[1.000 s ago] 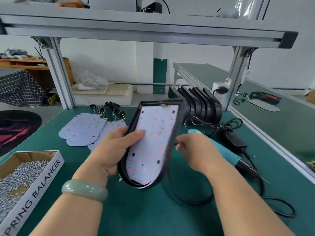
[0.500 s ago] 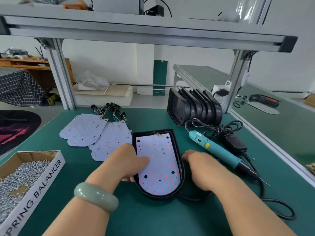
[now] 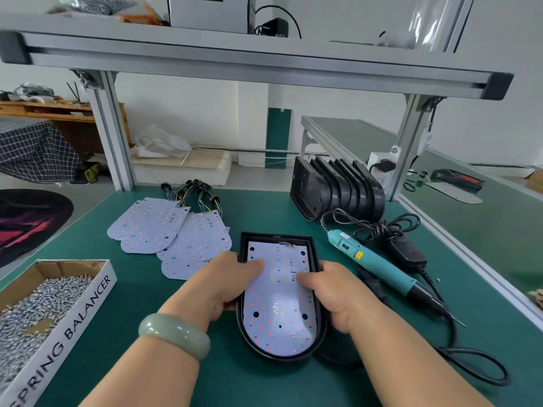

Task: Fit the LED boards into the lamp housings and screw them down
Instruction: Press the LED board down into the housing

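A black lamp housing (image 3: 318,337) lies flat on the green mat in front of me, with a white LED board (image 3: 277,324) seated inside it. My left hand (image 3: 226,284) grips the housing's left rim, thumb pressing on the board. My right hand (image 3: 332,292) holds the right rim, thumb also on the board. A teal electric screwdriver (image 3: 373,265) lies on the mat just right of the housing. Loose LED boards (image 3: 173,233) with wire tails lie fanned at the back left. A cardboard box of screws (image 3: 35,306) sits at the near left.
A row of empty black housings (image 3: 335,190) stands on edge at the back right. The screwdriver's black power adapter (image 3: 407,254) and cable (image 3: 476,368) trail along the right side. Aluminium frame posts (image 3: 113,133) rise at the rear corners, with a shelf beam overhead.
The housing with the board, held tilted up in both hands a second ago, has been laid flat on the mat. Both thumbs now press on the board.
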`<control>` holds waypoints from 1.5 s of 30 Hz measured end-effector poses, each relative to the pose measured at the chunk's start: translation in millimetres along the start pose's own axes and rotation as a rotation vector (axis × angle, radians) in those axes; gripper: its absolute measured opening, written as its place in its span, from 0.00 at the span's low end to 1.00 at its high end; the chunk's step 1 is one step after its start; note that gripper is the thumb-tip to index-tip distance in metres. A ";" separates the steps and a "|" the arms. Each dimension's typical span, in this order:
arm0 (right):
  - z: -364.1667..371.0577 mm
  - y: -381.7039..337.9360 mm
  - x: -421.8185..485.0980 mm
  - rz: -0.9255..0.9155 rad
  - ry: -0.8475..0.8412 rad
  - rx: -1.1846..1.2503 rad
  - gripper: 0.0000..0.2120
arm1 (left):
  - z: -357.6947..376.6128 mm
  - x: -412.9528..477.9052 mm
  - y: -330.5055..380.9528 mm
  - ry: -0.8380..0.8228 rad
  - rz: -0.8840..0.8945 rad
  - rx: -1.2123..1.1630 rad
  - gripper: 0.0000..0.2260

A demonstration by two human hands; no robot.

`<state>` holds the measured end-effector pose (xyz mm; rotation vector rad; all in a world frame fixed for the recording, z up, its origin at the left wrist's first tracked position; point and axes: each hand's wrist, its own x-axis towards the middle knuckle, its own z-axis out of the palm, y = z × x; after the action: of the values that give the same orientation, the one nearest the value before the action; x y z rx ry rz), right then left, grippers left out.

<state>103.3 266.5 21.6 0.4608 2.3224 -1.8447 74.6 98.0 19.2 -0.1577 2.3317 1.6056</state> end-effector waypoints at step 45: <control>-9.0 10.0 -4.3 -0.186 -0.035 -0.117 0.10 | 2.3 -7.8 6.7 0.023 0.061 0.076 0.14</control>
<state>111.3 276.6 15.8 0.2026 2.5077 -1.7618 80.7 102.0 26.8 -0.0894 2.4322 1.5480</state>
